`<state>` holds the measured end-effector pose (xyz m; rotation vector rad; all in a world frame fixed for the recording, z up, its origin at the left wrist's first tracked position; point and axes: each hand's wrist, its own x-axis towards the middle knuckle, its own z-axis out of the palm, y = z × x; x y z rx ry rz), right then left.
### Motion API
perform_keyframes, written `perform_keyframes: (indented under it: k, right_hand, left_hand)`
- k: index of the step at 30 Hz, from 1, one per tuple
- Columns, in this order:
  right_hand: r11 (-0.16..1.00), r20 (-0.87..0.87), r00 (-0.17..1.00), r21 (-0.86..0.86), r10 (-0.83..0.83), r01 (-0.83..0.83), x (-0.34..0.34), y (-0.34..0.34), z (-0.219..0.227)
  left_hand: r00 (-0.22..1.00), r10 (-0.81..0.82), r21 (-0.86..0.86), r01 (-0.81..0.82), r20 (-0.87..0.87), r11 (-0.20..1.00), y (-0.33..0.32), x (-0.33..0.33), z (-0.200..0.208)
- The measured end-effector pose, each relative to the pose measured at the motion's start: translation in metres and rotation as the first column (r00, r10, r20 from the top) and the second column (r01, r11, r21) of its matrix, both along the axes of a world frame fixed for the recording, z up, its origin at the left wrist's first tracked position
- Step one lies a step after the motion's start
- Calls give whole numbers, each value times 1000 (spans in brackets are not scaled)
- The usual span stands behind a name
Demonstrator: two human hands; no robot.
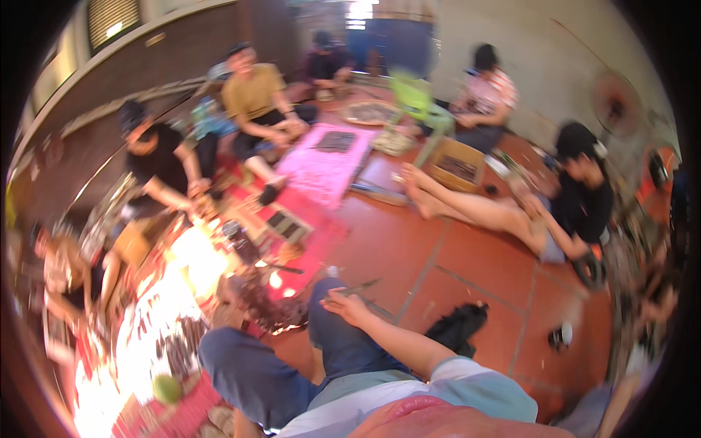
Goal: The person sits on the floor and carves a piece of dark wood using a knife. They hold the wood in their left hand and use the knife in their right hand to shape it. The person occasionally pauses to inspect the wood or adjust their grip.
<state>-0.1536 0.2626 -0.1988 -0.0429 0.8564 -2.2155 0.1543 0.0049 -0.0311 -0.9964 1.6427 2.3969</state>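
My right hand (347, 305) lies on my raised right knee, its fingers loosely stretched out and holding nothing I can see. Dark blue trousers (252, 369) cover my bent legs. I cannot make out my left hand. Close by my left knee is a heap of dark brown, crinkled material (274, 306), blurred. Beyond it a dark, narrow, blade-like thing (283, 269) lies on the red mat (325, 237), near a dark jar-like container (237, 237) and a tray with dark pieces (288, 225).
Several people sit on the tiled floor (475, 314) around me; one at right stretches bare legs (475, 201) across it. A pink sheet (310, 164), cardboard box (456, 164), black cloth-like bundle (458, 327) and cup (561, 336) lie about. A green round fruit (166, 389) sits front left, near glaring sunlight.
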Motion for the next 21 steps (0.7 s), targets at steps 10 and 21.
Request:
perform_keyframes:
  k: [10, 21]
  right_hand:
    - [986, 79, 984, -65, 161, -156, -8, -10, 2]
    - [991, -62, 989, 8, 135, -134, 20, 6, -14]
  left_hand:
    - [992, 71, 68, -79, 102, 995, 58, 54, -2]
    - [996, 13, 22, -15, 84, 1000, 4, 35, 32]
